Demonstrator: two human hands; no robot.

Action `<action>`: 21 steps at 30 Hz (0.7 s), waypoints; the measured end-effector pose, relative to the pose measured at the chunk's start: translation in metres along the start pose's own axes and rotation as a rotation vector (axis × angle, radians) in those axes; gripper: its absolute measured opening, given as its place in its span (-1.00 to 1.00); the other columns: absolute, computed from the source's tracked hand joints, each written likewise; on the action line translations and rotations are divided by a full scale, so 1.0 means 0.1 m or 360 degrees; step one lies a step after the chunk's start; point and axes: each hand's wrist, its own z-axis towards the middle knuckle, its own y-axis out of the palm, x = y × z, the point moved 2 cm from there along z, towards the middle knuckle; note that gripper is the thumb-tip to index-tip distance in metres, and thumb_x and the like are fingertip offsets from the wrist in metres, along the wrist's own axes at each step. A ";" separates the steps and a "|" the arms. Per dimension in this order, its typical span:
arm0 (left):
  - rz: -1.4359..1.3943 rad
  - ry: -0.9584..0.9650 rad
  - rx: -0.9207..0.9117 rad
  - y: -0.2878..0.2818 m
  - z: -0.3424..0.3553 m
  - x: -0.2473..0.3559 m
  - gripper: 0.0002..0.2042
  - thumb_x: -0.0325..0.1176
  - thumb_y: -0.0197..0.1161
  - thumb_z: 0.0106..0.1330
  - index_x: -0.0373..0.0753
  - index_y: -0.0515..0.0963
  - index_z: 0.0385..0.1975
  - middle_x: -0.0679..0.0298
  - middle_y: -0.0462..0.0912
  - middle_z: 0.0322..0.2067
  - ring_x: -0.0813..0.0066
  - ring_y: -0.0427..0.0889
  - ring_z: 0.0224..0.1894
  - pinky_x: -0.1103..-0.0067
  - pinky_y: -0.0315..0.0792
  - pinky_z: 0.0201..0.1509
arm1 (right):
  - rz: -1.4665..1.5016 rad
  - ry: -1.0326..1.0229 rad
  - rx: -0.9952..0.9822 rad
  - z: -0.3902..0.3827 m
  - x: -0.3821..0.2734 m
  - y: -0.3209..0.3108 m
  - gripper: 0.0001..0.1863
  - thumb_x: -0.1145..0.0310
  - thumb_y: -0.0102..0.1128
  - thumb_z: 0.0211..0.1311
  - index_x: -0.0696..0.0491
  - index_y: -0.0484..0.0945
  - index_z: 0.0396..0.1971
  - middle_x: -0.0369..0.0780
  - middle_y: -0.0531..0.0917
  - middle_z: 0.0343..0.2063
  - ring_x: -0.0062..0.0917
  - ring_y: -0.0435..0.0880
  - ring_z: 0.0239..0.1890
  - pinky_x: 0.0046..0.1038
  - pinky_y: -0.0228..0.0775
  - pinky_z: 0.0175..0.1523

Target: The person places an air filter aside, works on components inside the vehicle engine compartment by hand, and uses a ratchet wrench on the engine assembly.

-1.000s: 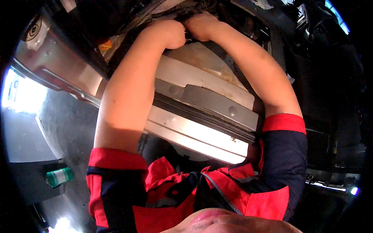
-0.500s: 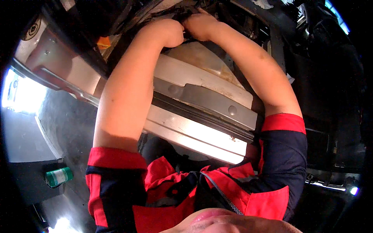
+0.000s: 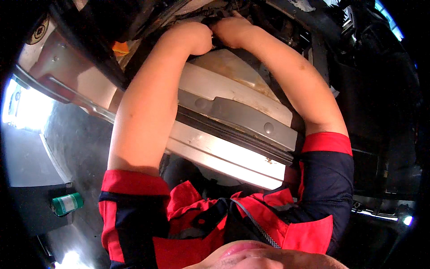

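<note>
Both arms reach forward over a car's door sill to a dark area at the top of the view. My left hand (image 3: 195, 37) is bent inward at the wrist and looks closed. Its fingertips are hidden behind the hand. Close beside it, my right hand (image 3: 231, 31) curls toward the same spot, one finger showing along its far edge. Dark parts and wiring (image 3: 268, 24) surround the hands. What the fingers grip cannot be made out. Just nearer than the hands lies a stained, pale metal floor panel (image 3: 230, 67).
A grey sill trim (image 3: 246, 115) and black rubber seal (image 3: 233, 136) cross before me, with the bright metal sill (image 3: 224, 154) nearer. An orange piece (image 3: 120, 48) shows left of my left forearm. On the left stands a green container (image 3: 67, 204) with a pale label.
Both hands stay at the same spot, with only a very slight shift of the arms. The view has moved a little. Nothing has visibly been taken or let go.
</note>
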 end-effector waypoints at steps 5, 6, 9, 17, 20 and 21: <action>-0.0011 -0.0058 -0.0036 -0.02 0.03 0.03 -0.53 -0.39 -0.02 0.16 -0.11 0.47 0.13 0.10 0.54 0.05 0.10 0.54 0.06 0.35 0.39 0.17 | 0.0150 0.0090 -0.0465 0.07 0.01 0.01 -0.73 0.54 0.24 -0.19 0.09 0.69 -0.36 -0.02 0.68 -0.27 -0.15 0.66 -0.17 -0.22 0.48 -0.11; -0.0012 -0.0061 -0.0038 -0.01 0.01 0.02 -0.53 -0.39 -0.02 0.16 -0.11 0.47 0.13 0.10 0.54 0.05 0.10 0.54 0.06 0.35 0.39 0.17 | 0.0151 0.0086 -0.0466 0.07 -0.01 -0.01 -0.73 0.54 0.24 -0.19 0.09 0.69 -0.36 -0.02 0.68 -0.27 -0.15 0.66 -0.17 -0.22 0.48 -0.11; -0.0091 -0.0012 -0.0024 0.01 0.02 0.01 -0.53 -0.40 -0.03 0.16 -0.10 0.46 0.14 0.09 0.53 0.05 0.10 0.54 0.06 0.36 0.38 0.17 | -0.0108 0.0217 -0.0729 0.03 -0.04 -0.10 -0.65 0.46 0.06 0.07 0.10 0.55 -0.09 0.00 0.64 -0.20 -0.12 0.61 -0.10 -0.20 0.47 -0.08; -0.0065 0.0010 -0.0102 -0.08 -0.07 0.10 -0.49 -0.42 -0.04 0.15 -0.02 0.44 0.17 0.12 0.53 0.06 0.11 0.54 0.07 0.36 0.38 0.18 | -0.0183 0.0048 -0.0599 0.00 -0.03 -0.11 -0.61 0.47 0.08 0.07 0.05 0.53 -0.03 -0.04 0.63 -0.13 -0.18 0.59 -0.02 -0.21 0.40 0.07; 0.0004 -0.0077 -0.0095 0.00 0.05 0.00 -0.49 -0.42 -0.04 0.15 -0.02 0.43 0.18 0.13 0.54 0.05 0.12 0.54 0.07 0.35 0.38 0.17 | -0.0106 0.0146 -0.0799 0.00 -0.08 -0.14 -0.58 0.46 0.08 0.09 0.00 0.50 0.02 -0.06 0.61 -0.08 -0.21 0.58 0.02 -0.21 0.36 0.13; 0.0004 -0.0065 -0.0096 -0.02 0.04 0.05 -0.49 -0.42 -0.04 0.15 -0.02 0.43 0.18 0.13 0.54 0.05 0.12 0.54 0.07 0.35 0.38 0.17 | -0.0076 0.0241 -0.0633 -0.07 -0.02 -0.16 -0.57 0.46 0.08 0.09 -0.02 0.50 0.04 -0.06 0.61 -0.07 -0.21 0.58 0.01 -0.21 0.37 0.13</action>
